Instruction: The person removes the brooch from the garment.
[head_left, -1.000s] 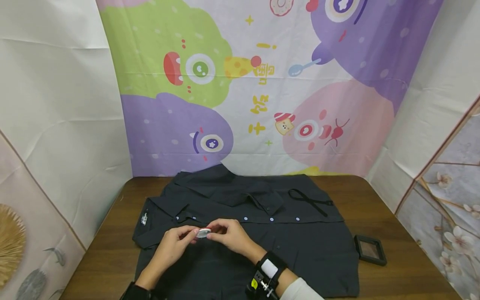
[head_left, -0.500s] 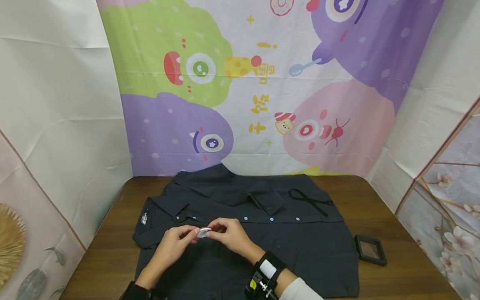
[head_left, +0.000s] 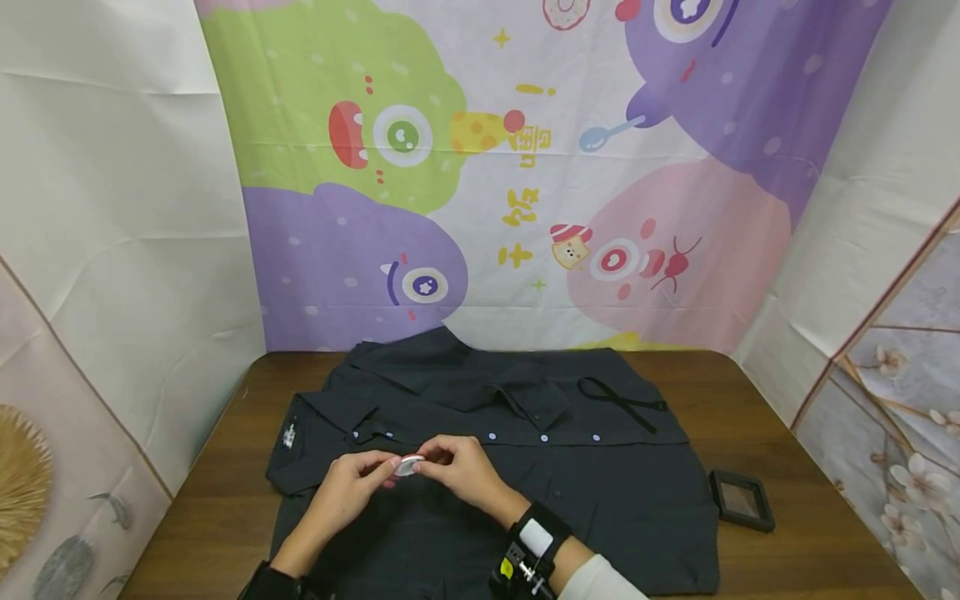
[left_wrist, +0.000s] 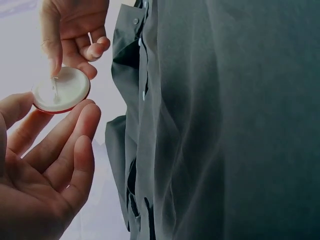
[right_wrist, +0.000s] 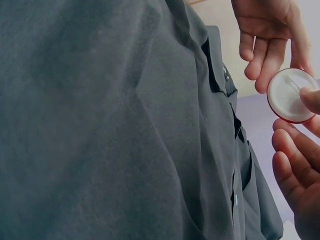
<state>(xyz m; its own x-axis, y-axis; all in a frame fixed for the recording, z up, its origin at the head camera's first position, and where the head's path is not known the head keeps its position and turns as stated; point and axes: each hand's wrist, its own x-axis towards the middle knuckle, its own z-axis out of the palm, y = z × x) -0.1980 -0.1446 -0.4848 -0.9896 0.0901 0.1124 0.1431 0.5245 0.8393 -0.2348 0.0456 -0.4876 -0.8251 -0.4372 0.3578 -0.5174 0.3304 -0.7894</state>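
A round pin-back badge [left_wrist: 73, 87] with a white back and thin red rim is held above a dark shirt [head_left: 600, 517]. My left hand [head_left: 351, 490] pinches its edge between thumb and fingers. From the other side, my right hand [head_left: 468, 477] pinches the badge too, its thumb on the slim metal pin across the back, as the right wrist view shows with the badge [right_wrist: 285, 102] turned back-side up. The badge's front faces away and is hidden. Below both hands, the shirt lies spread sideways, its row of pale buttons [head_left: 543, 438] beyond the fingers.
A thin black strap [head_left: 622, 404] lies on the shirt's upper right. A small black square frame [head_left: 741, 500] sits on the brown table [head_left: 795, 554] to the right. Behind the table hangs a cartoon-printed cloth [head_left: 517, 317].
Both hands keep their hold on the badge in nearly the same place. The badge has tilted slightly, showing a little more of its red rim.
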